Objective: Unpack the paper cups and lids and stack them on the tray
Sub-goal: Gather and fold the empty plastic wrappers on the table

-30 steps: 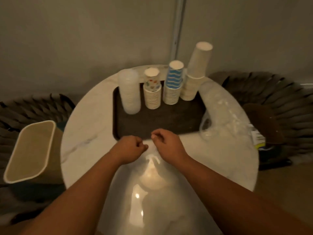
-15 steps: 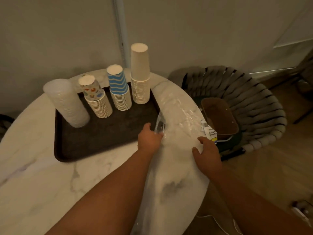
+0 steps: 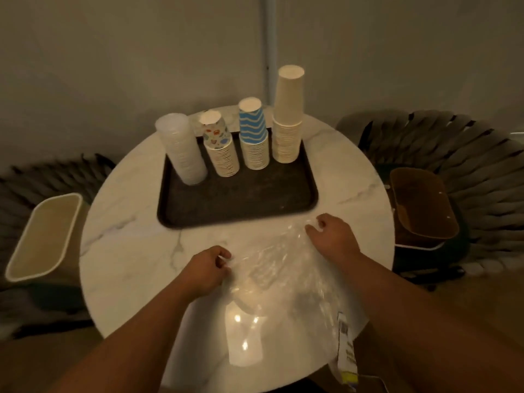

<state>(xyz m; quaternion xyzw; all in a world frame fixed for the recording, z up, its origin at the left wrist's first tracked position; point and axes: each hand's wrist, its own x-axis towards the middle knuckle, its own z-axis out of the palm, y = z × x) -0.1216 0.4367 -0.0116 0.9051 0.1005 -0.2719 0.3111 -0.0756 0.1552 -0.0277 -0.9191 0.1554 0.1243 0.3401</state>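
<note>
Cups and lids stand in four stacks along the far edge of the dark tray (image 3: 238,207), all upside down. Taking the tray as reference: the clear lid stack (image 3: 183,150) sits at its far-left corner, leaning slightly left; next to it the confetti-print cup stack (image 3: 219,148); then the blue wave-print cup stack (image 3: 253,134); the plain cream cup stack (image 3: 287,117), the tallest, at the far-right corner. Near half of the tray bare.

Clear plastic bag (image 3: 280,276) lies flat and crumpled on the round marble table (image 3: 127,242), on the near side of the tray, its far edge just short of the tray's near rim. One white paper cup (image 3: 245,333) is visible through the film, lying well nearer than both hands. A printed label (image 3: 347,353) hangs at the bag's near-right end, past the table edge.

Left hand (image 3: 205,272): fingers curled, pinching the bag's left edge, near side of tray, centre. Right hand (image 3: 333,236): fingers curled onto the film at the bag's far-right corner, just beside the tray's near-right corner. Bag spread between the two grips; neither hand touches the cup inside.

Cream bin (image 3: 42,236) left of the tray, off the table; brown bin (image 3: 419,205) right of it, on a woven chair (image 3: 482,171).
</note>
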